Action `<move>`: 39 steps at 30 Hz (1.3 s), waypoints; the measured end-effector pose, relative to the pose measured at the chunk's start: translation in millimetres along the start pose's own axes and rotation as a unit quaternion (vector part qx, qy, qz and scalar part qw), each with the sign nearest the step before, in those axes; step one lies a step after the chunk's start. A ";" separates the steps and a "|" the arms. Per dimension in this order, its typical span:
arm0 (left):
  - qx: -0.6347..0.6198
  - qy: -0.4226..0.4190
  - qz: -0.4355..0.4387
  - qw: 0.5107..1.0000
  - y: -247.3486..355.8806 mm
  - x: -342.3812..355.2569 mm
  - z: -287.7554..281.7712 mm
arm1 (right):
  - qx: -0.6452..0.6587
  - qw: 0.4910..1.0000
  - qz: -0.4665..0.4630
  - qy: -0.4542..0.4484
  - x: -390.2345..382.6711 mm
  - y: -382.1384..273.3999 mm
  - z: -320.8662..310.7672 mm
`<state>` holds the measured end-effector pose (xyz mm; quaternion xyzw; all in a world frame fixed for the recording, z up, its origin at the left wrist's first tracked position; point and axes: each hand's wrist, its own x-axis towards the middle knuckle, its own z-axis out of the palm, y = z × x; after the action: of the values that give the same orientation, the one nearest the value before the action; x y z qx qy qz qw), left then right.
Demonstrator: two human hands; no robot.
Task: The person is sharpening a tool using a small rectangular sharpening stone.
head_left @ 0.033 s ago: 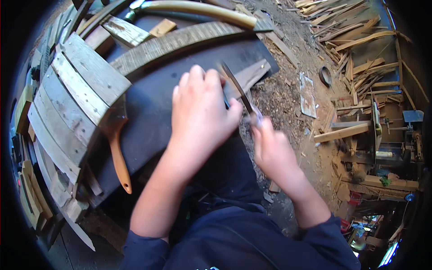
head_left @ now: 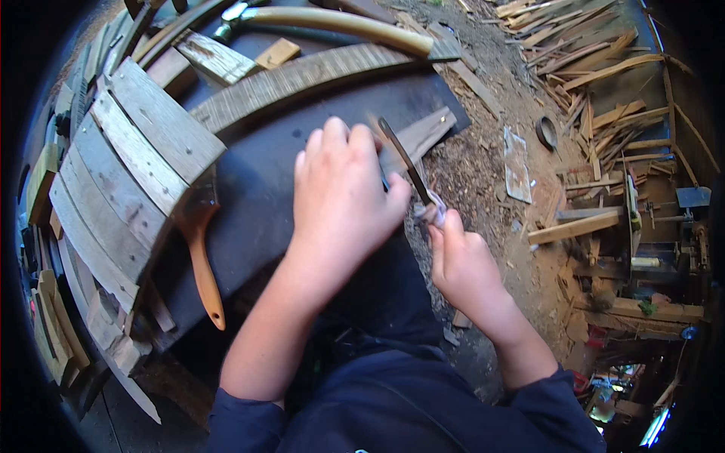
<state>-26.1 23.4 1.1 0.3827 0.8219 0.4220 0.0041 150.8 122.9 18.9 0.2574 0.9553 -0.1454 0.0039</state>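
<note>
My left hand point(head_left: 340, 185) is closed at the near edge of the dark bench top point(head_left: 260, 177), knuckles up. A bit of blue shows by its thumb; whatever the fingers hold is hidden beneath them. In my right hand point(head_left: 466, 263) is a narrow dark metal blade-like tool point(head_left: 405, 160), its lower end wrapped in pale cloth point(head_left: 434, 210). The tool slants up and left, passing close to my left fingers. Beyond it a thin wooden strip point(head_left: 428, 134) lies on the bench corner. A wooden-handled brush point(head_left: 201, 264) rests to the left.
A curved panel of nailed grey slats point(head_left: 121, 177) stands at the left. A curved timber point(head_left: 302, 75) and a wooden-handled hammer point(head_left: 340, 23) lie along the far side. Wood chips cover the ground point(head_left: 483, 166) on the right, with piled scrap wood point(head_left: 581, 45) and machinery point(head_left: 649, 249) beyond.
The tool and my right hand have shifted slightly down and to the right, and the tool looks less blurred. My left hand keeps nearly the same place and grip.
</note>
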 end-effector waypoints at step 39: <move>0.012 0.011 0.037 0.999 -1.8 -11.3 6.5 | 0.024 0.999 0.030 -0.028 -1.3 -6.2 -8.8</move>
<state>-17.1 20.1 -8.0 0.4085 0.8122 0.4157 -0.0253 149.4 119.6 29.2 0.2821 0.9429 -0.1750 0.0289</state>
